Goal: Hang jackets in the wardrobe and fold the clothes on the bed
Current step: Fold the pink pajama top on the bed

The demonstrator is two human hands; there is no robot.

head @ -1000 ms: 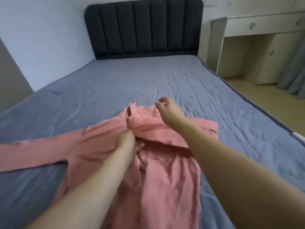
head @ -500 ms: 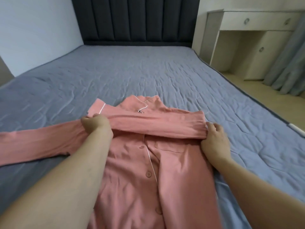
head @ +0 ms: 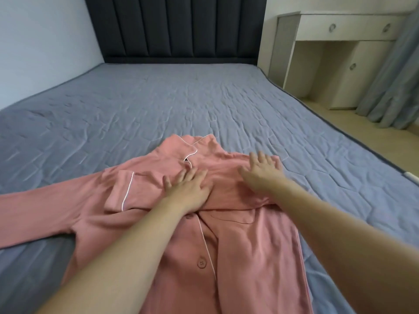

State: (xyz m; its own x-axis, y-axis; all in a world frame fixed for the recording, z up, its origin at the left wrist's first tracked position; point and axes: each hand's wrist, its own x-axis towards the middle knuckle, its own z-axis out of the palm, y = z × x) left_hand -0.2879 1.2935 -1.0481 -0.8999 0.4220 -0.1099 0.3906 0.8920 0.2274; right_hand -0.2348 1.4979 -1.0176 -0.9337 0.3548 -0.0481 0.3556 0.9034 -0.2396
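Note:
A pink button-up pyjama shirt (head: 238, 257) with white piping lies face up on the grey-blue bed (head: 158, 105), collar toward the headboard. One sleeve is folded across the chest, its cuff (head: 123, 189) lying left of centre. The other sleeve (head: 34, 214) stretches flat to the left edge. My left hand (head: 189, 186) lies flat, fingers spread, on the folded sleeve at mid-chest. My right hand (head: 260, 172) rests palm down, fingers apart, on the shirt's right shoulder. Neither hand grips anything.
A dark padded headboard (head: 176, 28) stands at the far end. A white dresser (head: 335, 53) with drawers and a grey curtain (head: 394, 82) are on the right, beyond a strip of wooden floor (head: 374, 141). A wall (head: 45, 41) borders the bed on the left.
Both hands have let go of the sleeve they held stretched across the chest. The sleeve now lies flat and the hands press open on it, nearer the middle.

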